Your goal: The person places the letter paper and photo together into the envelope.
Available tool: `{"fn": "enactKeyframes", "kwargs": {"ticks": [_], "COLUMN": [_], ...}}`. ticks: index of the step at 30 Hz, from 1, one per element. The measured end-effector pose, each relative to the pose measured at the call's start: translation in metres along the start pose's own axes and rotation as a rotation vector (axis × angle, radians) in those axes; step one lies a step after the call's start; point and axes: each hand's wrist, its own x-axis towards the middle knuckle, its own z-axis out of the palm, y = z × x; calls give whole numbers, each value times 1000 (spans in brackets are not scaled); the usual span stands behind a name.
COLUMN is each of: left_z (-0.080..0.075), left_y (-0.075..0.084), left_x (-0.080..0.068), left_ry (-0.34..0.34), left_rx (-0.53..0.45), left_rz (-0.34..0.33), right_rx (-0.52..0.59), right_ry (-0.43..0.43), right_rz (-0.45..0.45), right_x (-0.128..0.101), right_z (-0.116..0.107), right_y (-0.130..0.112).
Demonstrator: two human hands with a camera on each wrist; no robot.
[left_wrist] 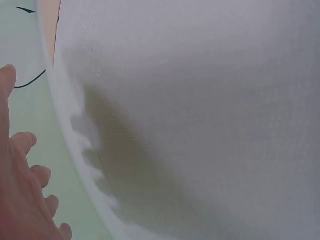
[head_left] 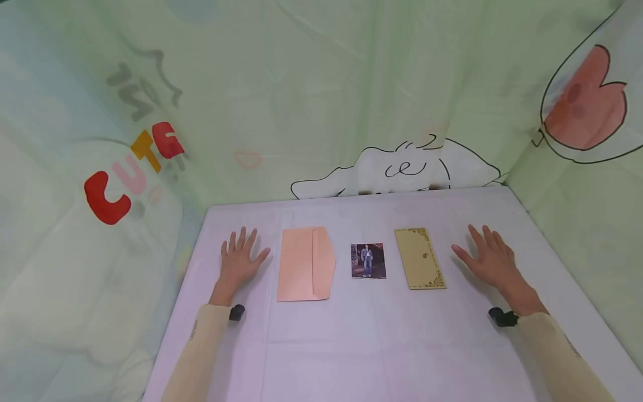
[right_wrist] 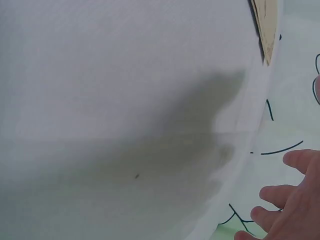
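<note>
A pink envelope lies with its flap unfolded toward the right, just right of my left hand. That hand is held over the table with its fingers spread, holding nothing. In the middle lies a small photo of a standing person in blue. Right of the photo is a tan card or envelope with ornate brown corners, slightly turned. My right hand hovers beside it, fingers apart and touching no object. In the wrist views, the pink envelope's corner and the tan piece's corner show at the top.
A pale cloth covers the table. Behind and at both sides hang light green printed curtains with coloured letters and a cartoon drawing. Dark wrist cameras sit at both cuffs.
</note>
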Motion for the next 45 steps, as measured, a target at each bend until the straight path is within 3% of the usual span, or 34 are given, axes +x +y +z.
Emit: {"fn": "enactKeyframes", "kwargs": {"ticks": [6, 29, 45], "left_z": [3, 17, 21], "left_y": [6, 28, 43], "left_x": [1, -5, -8], "left_ry": [13, -2, -17], "left_rx": [-34, -16, -8], "left_rz": [16, 39, 84], "right_rx": [-8, 26, 26], "right_ry": [-10, -67, -49], "right_rz": [-8, -30, -102], "right_x": [2, 6, 12], "right_z": [1, 20, 38], "right_y": [-8, -44, -72]}}
